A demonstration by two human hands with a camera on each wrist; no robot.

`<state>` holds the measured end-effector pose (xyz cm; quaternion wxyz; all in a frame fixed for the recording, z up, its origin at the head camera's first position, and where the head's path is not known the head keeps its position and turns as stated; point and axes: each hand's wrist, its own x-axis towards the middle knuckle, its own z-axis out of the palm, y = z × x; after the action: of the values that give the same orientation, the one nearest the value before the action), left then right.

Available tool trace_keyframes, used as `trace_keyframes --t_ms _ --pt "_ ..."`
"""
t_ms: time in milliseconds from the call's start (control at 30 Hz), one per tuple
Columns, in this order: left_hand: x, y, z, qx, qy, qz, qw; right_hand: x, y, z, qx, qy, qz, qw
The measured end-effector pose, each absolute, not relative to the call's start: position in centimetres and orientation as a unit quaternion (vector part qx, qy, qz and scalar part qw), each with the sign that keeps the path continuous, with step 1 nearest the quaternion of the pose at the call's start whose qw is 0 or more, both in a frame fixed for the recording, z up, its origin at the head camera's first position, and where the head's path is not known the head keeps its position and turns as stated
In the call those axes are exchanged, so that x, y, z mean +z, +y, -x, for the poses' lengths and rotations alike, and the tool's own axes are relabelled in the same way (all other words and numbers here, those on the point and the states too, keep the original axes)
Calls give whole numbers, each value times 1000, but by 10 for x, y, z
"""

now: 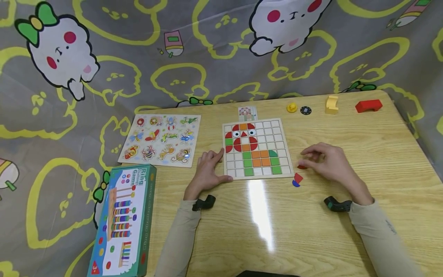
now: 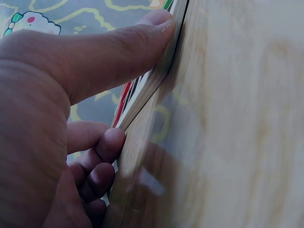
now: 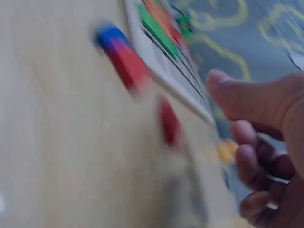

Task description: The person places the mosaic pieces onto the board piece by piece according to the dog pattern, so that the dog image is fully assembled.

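A square wooden mosaic board (image 1: 257, 171) lies mid-table, with red, orange and green pieces forming a figure with two eyes. My left hand (image 1: 209, 171) rests at its lower left corner, thumb along the near edge and index finger against the left side. In the left wrist view the straight thumb (image 2: 128, 50) touches the board's rim. Right of the board, my right hand (image 1: 327, 161) hovers over a red piece (image 1: 302, 167), its fingers loosely bent. The blurred right wrist view shows thumb and fingers apart with nothing between them. Beside lie another red piece (image 1: 298, 177) and a blue piece (image 1: 295, 183).
An insect puzzle board (image 1: 160, 140) and a Ring Game box (image 1: 124, 223) lie on the left. A small picture card (image 1: 247, 113) sits behind the mosaic board. Along the back right are a yellow piece (image 1: 292, 107), black disc (image 1: 306, 110), yellow block (image 1: 331, 105) and red block (image 1: 368, 105).
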<state>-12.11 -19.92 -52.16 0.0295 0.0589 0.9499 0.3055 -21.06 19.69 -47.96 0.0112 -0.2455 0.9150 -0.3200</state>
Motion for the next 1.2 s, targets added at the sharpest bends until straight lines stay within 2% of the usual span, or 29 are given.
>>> trace_keyframes --t_ms 200,400,800,967,1200 --pt "-519 -200 119 312 948 -53 33 -472 250 218 -276 941 193 29" --pt "-517 -201 117 320 946 -47 34 -482 268 213 -272 942 184 63" --pt "-521 -202 118 317 947 -54 26 -485 237 212 -274 936 215 56" --pt "-522 -201 119 319 946 -54 25 -489 215 217 -277 924 259 44" --pt "-523 -200 121 313 947 -59 26 -491 199 221 -287 908 297 77"
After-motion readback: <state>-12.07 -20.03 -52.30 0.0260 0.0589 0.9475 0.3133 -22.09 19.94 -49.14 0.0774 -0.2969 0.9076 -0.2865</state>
